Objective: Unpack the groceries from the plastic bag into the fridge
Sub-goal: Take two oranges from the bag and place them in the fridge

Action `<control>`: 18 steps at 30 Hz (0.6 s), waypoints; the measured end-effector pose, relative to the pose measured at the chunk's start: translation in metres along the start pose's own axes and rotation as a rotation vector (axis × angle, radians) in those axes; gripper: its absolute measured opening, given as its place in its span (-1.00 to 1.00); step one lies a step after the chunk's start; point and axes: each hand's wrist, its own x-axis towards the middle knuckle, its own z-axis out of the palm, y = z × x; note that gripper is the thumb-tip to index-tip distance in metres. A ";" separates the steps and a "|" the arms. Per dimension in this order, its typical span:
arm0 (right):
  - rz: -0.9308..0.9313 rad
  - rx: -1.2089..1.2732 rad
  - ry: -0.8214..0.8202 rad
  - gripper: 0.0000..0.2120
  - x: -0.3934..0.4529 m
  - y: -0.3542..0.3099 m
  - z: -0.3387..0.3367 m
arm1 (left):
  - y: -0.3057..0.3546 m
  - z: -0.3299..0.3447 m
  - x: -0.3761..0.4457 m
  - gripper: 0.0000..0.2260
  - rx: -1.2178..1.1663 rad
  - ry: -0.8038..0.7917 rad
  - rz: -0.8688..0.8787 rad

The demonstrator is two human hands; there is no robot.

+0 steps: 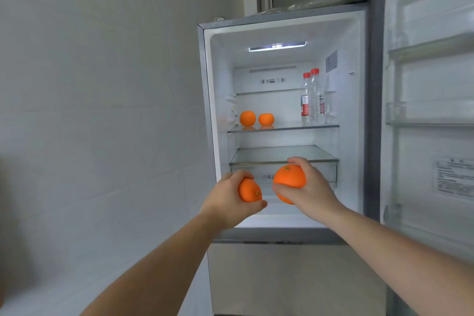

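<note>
Both hands holding oranges before the open fridge [282, 20].
Left hand [228, 197] grips small orange [248, 190]; right hand [311, 187] grips large orange [289, 178]. Two oranges [247, 118] at upper shelf [283, 128] left end, bottles [313, 100] at right end.

Both forearms are bare to the hands [225, 197], with no sleeves, watch or rings
</note>
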 end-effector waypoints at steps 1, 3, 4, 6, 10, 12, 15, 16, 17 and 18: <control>0.002 -0.009 0.000 -0.34 0.012 0.006 0.003 | -0.006 0.003 0.013 -0.48 -0.012 -0.005 0.008; -0.004 -0.025 -0.006 -0.38 0.035 0.016 0.009 | -0.018 0.008 0.041 -0.45 -0.049 -0.008 0.019; -0.004 -0.031 -0.003 -0.40 0.047 0.020 0.013 | -0.026 0.011 0.055 -0.43 -0.064 -0.011 0.026; -0.005 -0.055 0.024 -0.39 0.071 0.028 0.022 | -0.042 0.016 0.082 -0.38 -0.070 -0.035 0.058; -0.014 -0.100 0.060 -0.38 0.118 0.040 0.039 | -0.073 0.028 0.139 -0.35 -0.108 -0.065 0.130; -0.021 -0.136 0.083 -0.42 0.141 0.041 0.046 | -0.084 0.029 0.169 -0.34 -0.144 -0.066 0.171; -0.005 -0.226 0.113 -0.42 0.174 0.039 0.056 | -0.093 0.024 0.213 -0.35 -0.172 -0.060 0.239; 0.002 -0.258 0.123 -0.41 0.185 0.039 0.058 | -0.095 0.023 0.226 -0.36 -0.164 -0.053 0.260; 0.013 -0.274 0.135 -0.41 0.195 0.038 0.059 | -0.095 0.021 0.239 -0.36 -0.152 -0.045 0.279; 0.032 -0.278 0.146 -0.42 0.206 0.038 0.060 | -0.095 0.019 0.251 -0.37 -0.141 -0.034 0.293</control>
